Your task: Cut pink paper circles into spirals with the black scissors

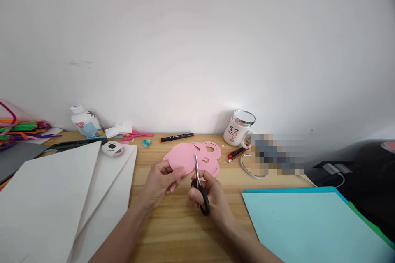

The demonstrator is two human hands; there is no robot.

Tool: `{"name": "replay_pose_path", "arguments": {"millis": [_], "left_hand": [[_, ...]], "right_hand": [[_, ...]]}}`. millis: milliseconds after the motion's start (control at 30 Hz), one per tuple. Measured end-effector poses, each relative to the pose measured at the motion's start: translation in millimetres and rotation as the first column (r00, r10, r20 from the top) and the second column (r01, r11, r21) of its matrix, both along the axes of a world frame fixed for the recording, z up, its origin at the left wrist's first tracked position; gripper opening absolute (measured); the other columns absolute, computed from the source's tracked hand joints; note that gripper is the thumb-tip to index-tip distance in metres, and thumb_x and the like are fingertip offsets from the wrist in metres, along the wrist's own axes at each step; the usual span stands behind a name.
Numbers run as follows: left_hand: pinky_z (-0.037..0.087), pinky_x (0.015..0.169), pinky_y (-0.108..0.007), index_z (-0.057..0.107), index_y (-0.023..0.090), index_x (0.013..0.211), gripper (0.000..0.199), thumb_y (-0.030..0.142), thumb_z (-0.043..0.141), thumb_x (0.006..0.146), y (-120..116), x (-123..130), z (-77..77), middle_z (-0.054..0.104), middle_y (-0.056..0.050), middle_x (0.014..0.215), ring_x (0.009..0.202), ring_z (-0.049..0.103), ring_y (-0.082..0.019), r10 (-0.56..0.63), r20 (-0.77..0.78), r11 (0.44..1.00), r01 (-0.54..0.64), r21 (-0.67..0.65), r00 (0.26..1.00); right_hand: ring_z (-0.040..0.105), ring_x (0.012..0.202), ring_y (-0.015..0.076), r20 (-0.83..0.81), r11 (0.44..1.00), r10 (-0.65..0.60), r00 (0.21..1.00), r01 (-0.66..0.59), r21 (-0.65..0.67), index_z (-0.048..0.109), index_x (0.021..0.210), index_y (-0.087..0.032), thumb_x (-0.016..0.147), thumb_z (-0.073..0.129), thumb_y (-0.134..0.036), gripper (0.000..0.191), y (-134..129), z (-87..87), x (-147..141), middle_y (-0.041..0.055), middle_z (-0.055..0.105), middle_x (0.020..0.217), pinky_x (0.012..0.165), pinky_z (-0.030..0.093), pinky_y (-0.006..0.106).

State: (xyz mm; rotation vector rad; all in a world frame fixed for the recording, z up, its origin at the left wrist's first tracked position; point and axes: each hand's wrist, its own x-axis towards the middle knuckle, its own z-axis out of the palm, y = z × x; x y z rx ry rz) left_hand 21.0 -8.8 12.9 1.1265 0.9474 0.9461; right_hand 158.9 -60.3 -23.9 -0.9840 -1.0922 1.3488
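My left hand [162,178] pinches the lower edge of a round pink paper piece [182,158] between thumb and fingers. In my right hand [208,193] are black-handled scissors [203,199], their blades pointing up beside the right edge of the round piece. Whether the blades touch the paper is hard to tell. Behind both hands, a pink paper flower shape [212,166] with cut-out openings lies on the wooden table [173,230].
White boards [52,197] cover the left side, with a white tape dispenser [112,148] on them. A bottle [86,121], pink scissors [137,134], a black marker [177,137] and a mug [239,128] stand or lie along the wall. Blue sheets [308,222] lie at right.
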Motion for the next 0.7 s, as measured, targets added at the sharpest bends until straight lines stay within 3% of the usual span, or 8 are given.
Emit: {"name": "replay_pose_path", "arguments": {"millis": [467,700], "left_hand": [[0.02,0.032,-0.016,0.052,0.012,0.05,0.03,0.032,0.073,0.06,0.4,0.1,-1.2,0.046,0.006,0.039,0.03,0.032,-0.002,-0.001,0.036,1.0,0.001,0.001,0.999],[0.023,0.029,-0.016,0.053,0.013,0.056,0.029,0.035,0.069,0.066,0.8,0.0,-4.4,0.054,0.003,0.044,0.03,0.041,-0.005,-0.045,0.086,0.998,0.049,-0.041,0.995]], "right_hand": [[0.037,0.034,0.0056,0.011,0.999,-0.006,1.0,0.007,-0.05,0.044,0.08,-0.019,0.065,0.068,-0.041,0.035,-0.8,2.0,0.0,-0.0098,0.047,0.045,0.033,0.027,0.015],[0.037,0.033,0.005,0.004,0.998,-0.001,1.0,0.001,-0.056,0.044,0.08,-0.019,0.065,0.068,-0.038,0.034,-0.7,-3.3,-1.9,-0.0103,0.047,0.044,0.033,0.027,0.014]]}}
